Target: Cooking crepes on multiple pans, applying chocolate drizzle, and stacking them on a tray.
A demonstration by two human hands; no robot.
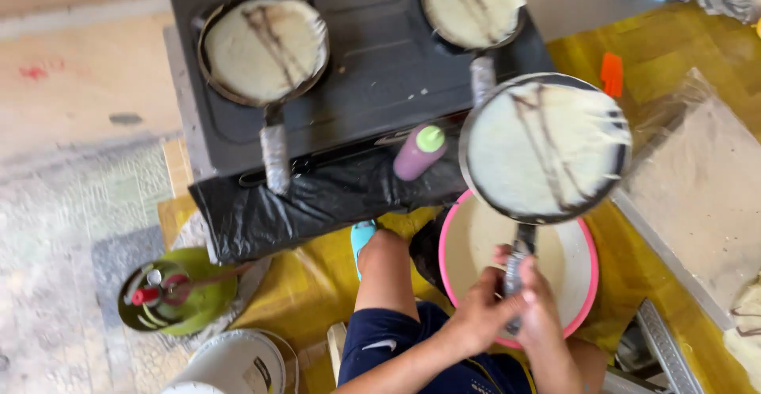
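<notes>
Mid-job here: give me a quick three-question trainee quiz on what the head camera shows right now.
1. True or false: both hands grip the handle of the raised pan.
2. Multiple choice: what lies directly beneath the raised pan? A) a green gas cylinder B) a pink-rimmed basin C) a white bucket
3. How many pans rest on the black stove?

Key
1. True: the left hand and right hand both close on the handle.
2. B.
3. Two, each holding a pale crepe with dark streaks: the left pan and the back pan.
</notes>
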